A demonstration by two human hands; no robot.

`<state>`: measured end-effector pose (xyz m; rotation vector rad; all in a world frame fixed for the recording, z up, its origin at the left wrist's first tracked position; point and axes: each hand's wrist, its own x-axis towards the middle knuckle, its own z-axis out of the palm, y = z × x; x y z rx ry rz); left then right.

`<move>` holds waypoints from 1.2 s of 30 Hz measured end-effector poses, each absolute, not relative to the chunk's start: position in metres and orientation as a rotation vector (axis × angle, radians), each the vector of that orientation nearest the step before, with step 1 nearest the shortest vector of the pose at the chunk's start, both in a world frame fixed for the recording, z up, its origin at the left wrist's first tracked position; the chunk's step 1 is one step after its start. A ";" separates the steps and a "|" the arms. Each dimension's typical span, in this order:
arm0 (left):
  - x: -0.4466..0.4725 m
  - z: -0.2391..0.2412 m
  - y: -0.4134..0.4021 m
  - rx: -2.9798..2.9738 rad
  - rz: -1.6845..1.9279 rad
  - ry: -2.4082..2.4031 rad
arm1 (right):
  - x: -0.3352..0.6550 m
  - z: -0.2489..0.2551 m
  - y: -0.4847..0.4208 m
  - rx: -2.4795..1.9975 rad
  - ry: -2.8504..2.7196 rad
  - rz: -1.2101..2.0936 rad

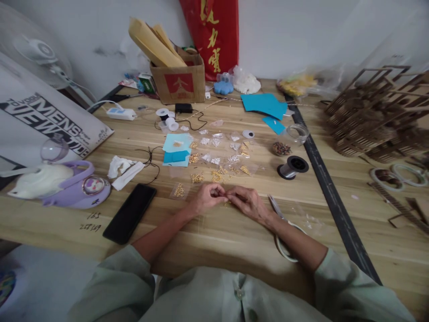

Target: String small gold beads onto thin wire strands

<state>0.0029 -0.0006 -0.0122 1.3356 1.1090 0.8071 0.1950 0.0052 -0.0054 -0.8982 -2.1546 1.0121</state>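
My left hand (210,197) and my right hand (246,202) meet at the fingertips over the wooden table. Both are closed in a pinch, and what sits between the fingers is too small to make out. Just beyond them lie small piles of gold beads (217,176) and silver beads (215,160) on clear plastic bags. A bag of gold beads (178,190) rests left of my left hand. Near my right forearm are scissors (276,206) and a roll of tape (284,254), partly hidden under the arm.
A black phone (130,213) and a purple shoe-shaped item (72,185) lie to the left. On the right stand a wire spool (292,167), a bowl of dark beads (281,148) and stacked brown wooden frames (365,120). A cardboard box (179,85) is at the back.
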 end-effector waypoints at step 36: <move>0.004 -0.021 0.002 1.449 0.897 1.084 | 0.198 0.019 -0.002 -1.048 -2.500 0.607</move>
